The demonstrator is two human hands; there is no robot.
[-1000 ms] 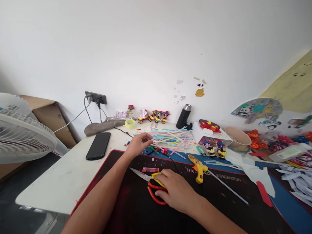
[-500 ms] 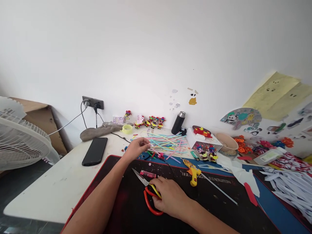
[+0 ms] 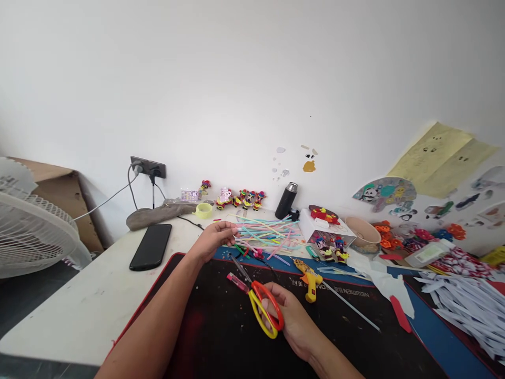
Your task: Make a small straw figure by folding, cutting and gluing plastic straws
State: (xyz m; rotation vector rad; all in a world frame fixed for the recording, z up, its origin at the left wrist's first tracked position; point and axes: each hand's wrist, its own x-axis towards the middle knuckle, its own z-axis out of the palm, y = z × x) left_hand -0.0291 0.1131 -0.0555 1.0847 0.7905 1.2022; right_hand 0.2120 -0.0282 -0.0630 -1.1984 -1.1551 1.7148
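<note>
Scissors (image 3: pixel 263 311) with one red and one yellow handle are in my right hand (image 3: pixel 294 321), whose fingers pass through and around the handles. Their blades point up and to the left above the black mat. A pink lighter-like item (image 3: pixel 238 282) lies beside the blades. My left hand (image 3: pixel 216 238) is at the left end of a pile of pastel strips (image 3: pixel 272 231), its thumb and fingers pinched together. Whatever is between those fingertips is too small to make out.
A yellow glue gun (image 3: pixel 310 281) with a long glue stick rests on the black mat (image 3: pixel 221 337). A phone (image 3: pixel 151 247) lies at left. Small figures (image 3: pixel 248 199), a black flask (image 3: pixel 286 201) and a white box (image 3: pixel 325 229) stand along the wall. White strips (image 3: pixel 465 310) lie at right.
My right hand has lifted and turned the scissors, with the handles now further right. The pink item has tilted. My left hand remains by the strips, its fingers slightly shifted.
</note>
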